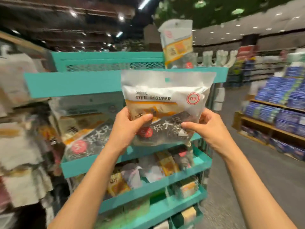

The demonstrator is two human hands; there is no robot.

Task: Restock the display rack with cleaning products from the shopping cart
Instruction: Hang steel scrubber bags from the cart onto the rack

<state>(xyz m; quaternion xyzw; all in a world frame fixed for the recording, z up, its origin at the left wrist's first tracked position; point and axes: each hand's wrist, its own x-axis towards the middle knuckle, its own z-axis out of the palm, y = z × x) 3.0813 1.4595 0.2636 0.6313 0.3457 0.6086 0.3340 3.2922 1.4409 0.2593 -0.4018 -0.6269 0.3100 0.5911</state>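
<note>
— Both our forearms reach up from six o'clock. Our left hand (130, 128) grips the steel scourer packet (166, 103) at its lower left corner, thumb across the front and fingers behind; our right hand (203, 128) pinches the lower right corner, thumb and fingertips curled onto the plastic.

— Where do we have the packet?

— At centre frame, upright, label facing us, in front of the teal display rack (109, 83) and level with its second shelf. We can read "STEEL SCOURER" and a red round logo; dark wire scourers show through the clear lower half.

— What else do we see on the rack?

— At nine o'clock from our packet, another scourer pack (85, 128) leans in the shelf tray. At twelve o'clock, a third pack (178, 42) stands on the top tier. Lower shelves at six o'clock hold more packs, blurred. At three o'clock, well apart, wooden shelves (272, 128) carry blue packages (283, 96).
</note>
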